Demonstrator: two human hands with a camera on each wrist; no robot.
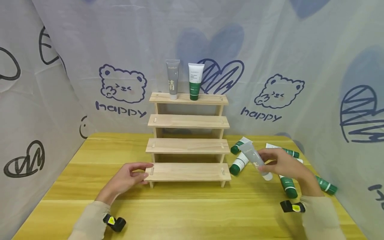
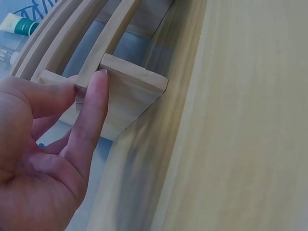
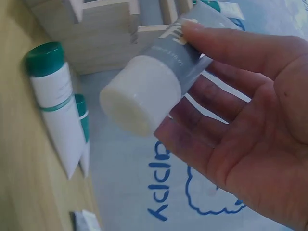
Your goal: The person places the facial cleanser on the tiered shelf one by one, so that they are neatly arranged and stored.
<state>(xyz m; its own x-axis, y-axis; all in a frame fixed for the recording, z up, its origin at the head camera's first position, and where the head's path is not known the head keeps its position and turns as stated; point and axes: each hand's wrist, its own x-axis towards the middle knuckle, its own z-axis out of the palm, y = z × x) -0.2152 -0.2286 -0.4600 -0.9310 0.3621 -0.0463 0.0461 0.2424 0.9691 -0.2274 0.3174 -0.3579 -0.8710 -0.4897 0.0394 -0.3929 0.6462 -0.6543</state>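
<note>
A four-step wooden display rack (image 1: 188, 172) stands at the back middle of the table. My left hand (image 1: 129, 178) pinches the left end of its lowest step between thumb and fingers, as the left wrist view shows up close (image 2: 62, 130). Off the rack's right side, my right hand (image 1: 282, 163) holds a grey squeeze tube (image 1: 254, 158) above the table, tilted with its white cap (image 3: 139, 96) downward. On the top step stand another grey tube (image 1: 173, 80) and a white-and-green tube (image 1: 196, 81), both upright on their caps.
Several white-and-green tubes lie on the table right of the rack, among them one beside it (image 1: 239, 164), one under my right wrist (image 1: 288, 187) and one at the right edge (image 1: 326, 185). A printed cloth (image 1: 168, 43) hangs behind and along both sides.
</note>
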